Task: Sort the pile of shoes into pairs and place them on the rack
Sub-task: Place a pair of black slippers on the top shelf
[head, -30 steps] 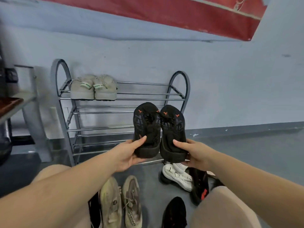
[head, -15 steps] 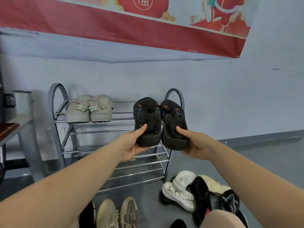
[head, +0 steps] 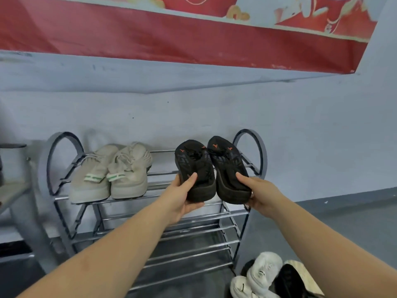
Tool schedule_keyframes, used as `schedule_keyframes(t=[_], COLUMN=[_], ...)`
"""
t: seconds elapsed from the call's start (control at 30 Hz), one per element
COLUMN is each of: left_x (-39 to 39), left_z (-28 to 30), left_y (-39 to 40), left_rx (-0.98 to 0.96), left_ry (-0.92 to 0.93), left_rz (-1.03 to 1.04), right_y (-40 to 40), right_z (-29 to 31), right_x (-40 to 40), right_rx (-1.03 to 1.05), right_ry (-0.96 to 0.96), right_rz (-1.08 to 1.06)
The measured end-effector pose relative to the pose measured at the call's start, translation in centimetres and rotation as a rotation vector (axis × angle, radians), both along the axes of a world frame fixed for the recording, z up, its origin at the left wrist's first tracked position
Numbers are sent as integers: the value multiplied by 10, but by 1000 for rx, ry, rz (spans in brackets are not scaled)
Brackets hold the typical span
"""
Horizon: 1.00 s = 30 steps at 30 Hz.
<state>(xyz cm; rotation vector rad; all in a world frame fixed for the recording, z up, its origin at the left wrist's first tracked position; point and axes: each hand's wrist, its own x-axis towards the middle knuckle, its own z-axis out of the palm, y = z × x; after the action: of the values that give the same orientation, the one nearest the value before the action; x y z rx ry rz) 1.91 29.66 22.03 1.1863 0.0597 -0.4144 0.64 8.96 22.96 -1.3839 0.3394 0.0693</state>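
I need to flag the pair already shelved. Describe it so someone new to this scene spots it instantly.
Find the grey metal shoe rack with arched ends against the pale wall. On its top tier, at the left end, sits the pair of beige knit sneakers, heels toward the camera. Green-and-white heel tabs mark them out from the black sneakers with orange marks held up at the right end.
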Motion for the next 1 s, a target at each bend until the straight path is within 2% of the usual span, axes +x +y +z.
schedule_keyframes(t=[0.37,0.57,0.73,1.0], left_x=[60,63,63,49], left_z=[0,-6,-4,3], left_y=[-19,-22,-18,-17], left_rx=[162,304,453,532], left_ry=[20,-37,-10,-11], left_rz=[-77,-80,-137,-95], right_y=[-19,-23,-24,-16], right_z=[-12,-19,-16,-10], right_x=[72,76,74,59], right_rx=[-199,-232,-264,-529], right_ry=[-41,-17,-3,-63], right_rz=[-127,-106,-59,-33])
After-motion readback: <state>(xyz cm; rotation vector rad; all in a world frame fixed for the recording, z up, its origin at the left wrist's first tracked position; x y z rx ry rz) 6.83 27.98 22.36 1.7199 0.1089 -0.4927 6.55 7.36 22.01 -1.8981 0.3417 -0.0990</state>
